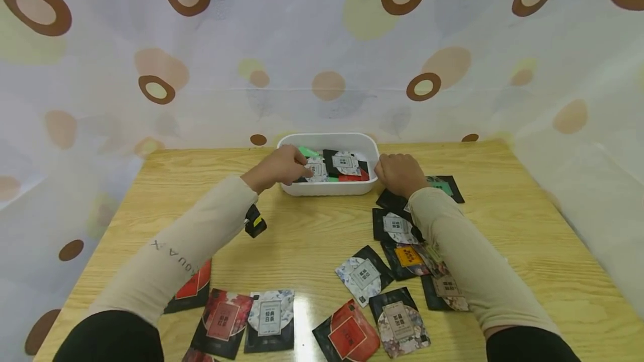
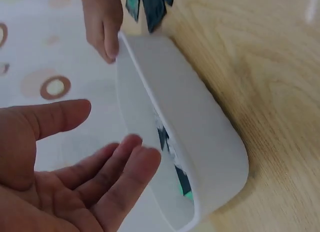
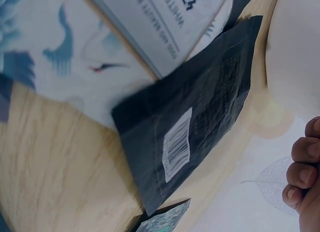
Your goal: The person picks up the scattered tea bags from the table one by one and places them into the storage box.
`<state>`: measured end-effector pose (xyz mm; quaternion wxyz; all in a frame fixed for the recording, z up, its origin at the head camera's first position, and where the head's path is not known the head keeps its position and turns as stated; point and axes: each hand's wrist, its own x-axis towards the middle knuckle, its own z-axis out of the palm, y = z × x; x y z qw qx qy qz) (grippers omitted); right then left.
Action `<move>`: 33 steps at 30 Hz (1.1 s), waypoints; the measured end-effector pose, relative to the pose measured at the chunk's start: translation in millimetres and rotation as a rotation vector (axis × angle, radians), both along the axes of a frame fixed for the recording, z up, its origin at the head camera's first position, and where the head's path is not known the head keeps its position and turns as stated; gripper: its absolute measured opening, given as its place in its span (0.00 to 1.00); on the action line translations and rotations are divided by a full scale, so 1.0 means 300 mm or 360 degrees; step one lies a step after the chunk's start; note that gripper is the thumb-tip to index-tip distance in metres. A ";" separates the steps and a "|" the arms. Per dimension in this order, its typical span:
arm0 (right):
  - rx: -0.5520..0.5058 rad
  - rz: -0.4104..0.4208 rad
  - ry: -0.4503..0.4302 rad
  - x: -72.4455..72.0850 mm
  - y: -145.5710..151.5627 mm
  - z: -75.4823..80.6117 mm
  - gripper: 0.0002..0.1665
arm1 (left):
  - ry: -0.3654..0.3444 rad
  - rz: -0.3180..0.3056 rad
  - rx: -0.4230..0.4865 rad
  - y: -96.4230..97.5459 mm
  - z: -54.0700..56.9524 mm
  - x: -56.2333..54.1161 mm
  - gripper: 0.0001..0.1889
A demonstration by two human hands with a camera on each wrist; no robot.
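A white plastic bin (image 1: 329, 189) with several tea sachets (image 1: 346, 162) inside stands at the back of the table. My left hand (image 1: 284, 166) hovers over its left end. In the left wrist view that hand's thumb and fingers are spread apart, with nothing between them, beside the bin's rim (image 2: 172, 149). At the opposite end, my right hand (image 1: 401, 173) grips the rim with curled fingers. The right wrist view shows the fingertips (image 3: 302, 167) folded in, below the bin's white wall (image 3: 295, 46). A black sachet with a barcode (image 3: 192, 117) lies face down near this hand.
More sachets lie under and beside my right forearm, among them an orange-labelled one (image 1: 408, 256). Along the front are a red sachet (image 1: 347, 334), a white-and-black one (image 1: 270, 320) and a dark red one (image 1: 223, 323). A patterned cloth (image 1: 322, 49) hangs behind the table.
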<state>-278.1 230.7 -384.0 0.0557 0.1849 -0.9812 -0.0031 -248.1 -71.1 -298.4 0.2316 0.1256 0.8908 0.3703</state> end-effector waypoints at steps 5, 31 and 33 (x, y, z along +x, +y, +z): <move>-0.0001 0.0004 -0.0012 0.000 0.001 -0.004 0.19 | 0.0009 -0.0174 -0.0092 -0.019 0.008 0.112 0.17; -0.0233 -0.0078 -0.0001 0.015 -0.007 -0.018 0.22 | 0.0221 -0.0491 -0.0631 -0.121 -0.227 0.501 0.32; -0.0209 -0.0053 0.0040 0.017 -0.008 -0.016 0.21 | 0.0262 -0.0486 -0.0640 -0.124 -0.239 0.516 0.33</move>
